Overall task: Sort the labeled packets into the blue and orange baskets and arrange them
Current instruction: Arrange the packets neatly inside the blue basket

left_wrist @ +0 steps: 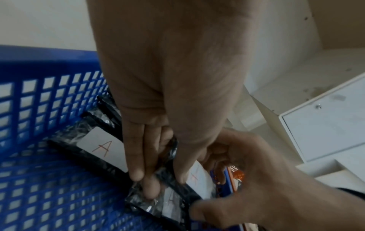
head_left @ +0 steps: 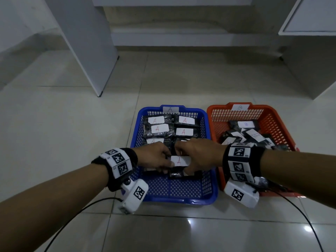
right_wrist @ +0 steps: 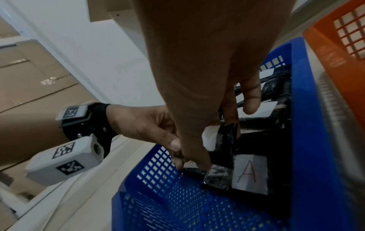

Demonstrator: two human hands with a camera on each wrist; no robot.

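Observation:
The blue basket [head_left: 174,200] marked A holds several black packets with white A labels, laid in two rows. Both hands meet over its near half on one A packet [head_left: 179,160]. My left hand [head_left: 168,163] pinches its left end between thumb and straight fingers [left_wrist: 142,164]. At the other end, my right hand [head_left: 187,168] grips it with thumb and curled fingers [right_wrist: 231,123]. Another A packet [right_wrist: 248,171] lies flat on the basket floor under the hands. The orange basket [head_left: 263,106] marked B stands to the right, with several B packets [head_left: 246,124] jumbled in it.
Both baskets stand side by side on a glossy tiled floor. A white cabinet panel [head_left: 87,51] rises at the back left and another cabinet [head_left: 309,60] at the back right. Black cables [head_left: 72,215] trail from the wrist cameras across the near floor.

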